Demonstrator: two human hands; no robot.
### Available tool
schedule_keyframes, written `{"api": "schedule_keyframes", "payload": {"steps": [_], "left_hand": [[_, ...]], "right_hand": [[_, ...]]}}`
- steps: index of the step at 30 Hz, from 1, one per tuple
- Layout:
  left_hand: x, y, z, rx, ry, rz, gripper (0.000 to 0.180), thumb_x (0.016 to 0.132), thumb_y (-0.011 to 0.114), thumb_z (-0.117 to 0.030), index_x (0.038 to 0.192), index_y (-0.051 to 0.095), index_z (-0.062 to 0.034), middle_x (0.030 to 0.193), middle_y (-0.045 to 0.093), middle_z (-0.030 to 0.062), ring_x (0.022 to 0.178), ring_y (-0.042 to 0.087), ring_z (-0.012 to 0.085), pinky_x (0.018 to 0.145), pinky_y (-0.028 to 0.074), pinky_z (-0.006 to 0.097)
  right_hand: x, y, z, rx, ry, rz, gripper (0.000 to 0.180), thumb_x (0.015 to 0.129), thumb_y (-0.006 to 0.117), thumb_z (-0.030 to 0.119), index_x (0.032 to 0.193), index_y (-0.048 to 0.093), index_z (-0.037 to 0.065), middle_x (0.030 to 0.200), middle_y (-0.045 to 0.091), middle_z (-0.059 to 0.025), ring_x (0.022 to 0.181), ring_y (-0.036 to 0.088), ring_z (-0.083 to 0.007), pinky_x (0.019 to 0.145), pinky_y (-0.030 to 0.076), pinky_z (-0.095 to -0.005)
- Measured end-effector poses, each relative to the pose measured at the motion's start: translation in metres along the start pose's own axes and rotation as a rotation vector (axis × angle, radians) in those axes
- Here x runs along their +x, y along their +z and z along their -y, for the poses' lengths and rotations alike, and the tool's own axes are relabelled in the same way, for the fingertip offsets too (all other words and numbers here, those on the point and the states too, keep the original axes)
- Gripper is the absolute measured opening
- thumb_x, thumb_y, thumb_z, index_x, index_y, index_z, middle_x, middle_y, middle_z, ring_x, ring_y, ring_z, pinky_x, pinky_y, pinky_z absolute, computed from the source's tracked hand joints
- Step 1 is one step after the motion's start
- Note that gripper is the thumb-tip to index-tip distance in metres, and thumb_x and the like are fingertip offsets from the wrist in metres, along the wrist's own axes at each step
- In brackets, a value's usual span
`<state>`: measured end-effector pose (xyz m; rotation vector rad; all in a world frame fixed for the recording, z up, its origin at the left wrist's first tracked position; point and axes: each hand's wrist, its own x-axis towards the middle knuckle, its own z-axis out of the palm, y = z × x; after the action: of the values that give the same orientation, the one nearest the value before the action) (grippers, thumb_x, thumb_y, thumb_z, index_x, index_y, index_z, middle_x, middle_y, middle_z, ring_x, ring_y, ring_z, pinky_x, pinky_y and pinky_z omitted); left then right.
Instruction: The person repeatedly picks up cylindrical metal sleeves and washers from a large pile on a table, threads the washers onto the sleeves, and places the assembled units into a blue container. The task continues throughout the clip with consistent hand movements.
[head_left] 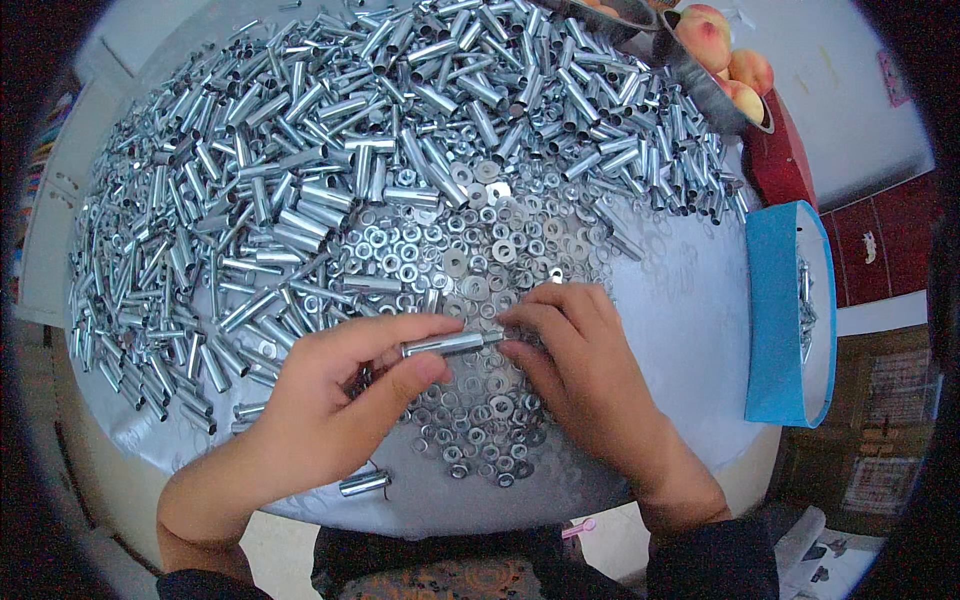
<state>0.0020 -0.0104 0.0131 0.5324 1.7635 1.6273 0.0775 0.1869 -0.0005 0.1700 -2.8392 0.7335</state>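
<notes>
Between the thumb and fingers of my left hand [345, 385] lies a shiny metal expansion bolt [445, 345], held nearly level with its thinner end toward the right. At that thin end, the fingertips of my right hand [575, 345] are pinched together; any small part between them is hidden. Below and beyond both hands spreads a layer of loose washers and nuts [490, 410]. Loose metal sleeves [300, 225] are heaped to the left and at the far side. One more sleeve [363, 483] rests near the table's front edge, beside my left wrist.
The round table [690, 330] has a pale, shiny cover. A blue open-topped box [775, 320] with metal parts inside stands at its right edge. Dark bowls hold peaches [735, 70] at the far right, beside a red object [780, 160]. A pink item [580, 527] shows below the front edge.
</notes>
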Motion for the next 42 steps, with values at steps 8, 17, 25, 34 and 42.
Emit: {"api": "schedule_keyframes", "payload": {"steps": [8, 17, 25, 34, 42], "left_hand": [[0.000, -0.003, -0.003, 0.059, -0.030, 0.034, 0.027, 0.084, 0.054, -0.006, 0.111, 0.054, 0.0001, 0.080, 0.062, 0.0035, 0.068, 0.050, 0.0034, 0.059, 0.040, 0.018], [-0.001, 0.000, -0.002, -0.023, -0.002, 0.074, 0.027, 0.084, 0.054, -0.006, 0.110, 0.054, -0.0002, 0.081, 0.061, 0.0028, 0.067, 0.048, 0.0025, 0.057, 0.037, 0.017], [0.000, -0.003, -0.009, 0.044, -0.078, -0.020, 0.024, 0.086, 0.053, -0.010, 0.108, 0.056, -0.0018, 0.075, 0.060, 0.0010, 0.061, 0.045, 0.0021, 0.053, 0.035, 0.017], [-0.001, -0.002, -0.008, 0.054, -0.086, 0.006, 0.024, 0.086, 0.050, -0.009, 0.108, 0.056, 0.0005, 0.082, 0.062, 0.0060, 0.074, 0.056, 0.0087, 0.067, 0.044, 0.021], [-0.001, -0.002, 0.000, 0.069, 0.024, 0.043, 0.025, 0.084, 0.054, -0.007, 0.108, 0.055, -0.0008, 0.077, 0.061, 0.0036, 0.069, 0.052, 0.0044, 0.059, 0.040, 0.019]], "right_hand": [[0.000, -0.009, 0.006, 0.189, 0.054, -0.017, 0.024, 0.070, 0.066, 0.006, 0.093, 0.057, 0.005, 0.087, 0.057, -0.0083, 0.081, 0.054, -0.0224, 0.071, 0.043, -0.0308], [-0.003, -0.011, 0.011, 0.378, 0.104, -0.049, 0.025, 0.072, 0.065, 0.002, 0.096, 0.059, 0.004, 0.081, 0.060, -0.0078, 0.072, 0.059, -0.0154, 0.063, 0.045, -0.0247], [0.000, -0.004, 0.004, 0.154, -0.027, 0.006, 0.026, 0.075, 0.061, 0.012, 0.100, 0.058, 0.008, 0.092, 0.055, -0.0115, 0.085, 0.052, -0.0297, 0.076, 0.042, -0.0378], [-0.004, 0.001, 0.001, 0.076, -0.065, 0.019, 0.025, 0.067, 0.067, 0.005, 0.092, 0.062, 0.007, 0.088, 0.055, -0.0071, 0.080, 0.051, -0.0246, 0.071, 0.041, -0.0330], [-0.004, -0.012, 0.015, 0.536, 0.275, -0.067, 0.015, 0.071, 0.065, 0.000, 0.085, 0.065, 0.004, 0.081, 0.062, -0.0080, 0.075, 0.058, -0.0154, 0.067, 0.044, -0.0239]]}}
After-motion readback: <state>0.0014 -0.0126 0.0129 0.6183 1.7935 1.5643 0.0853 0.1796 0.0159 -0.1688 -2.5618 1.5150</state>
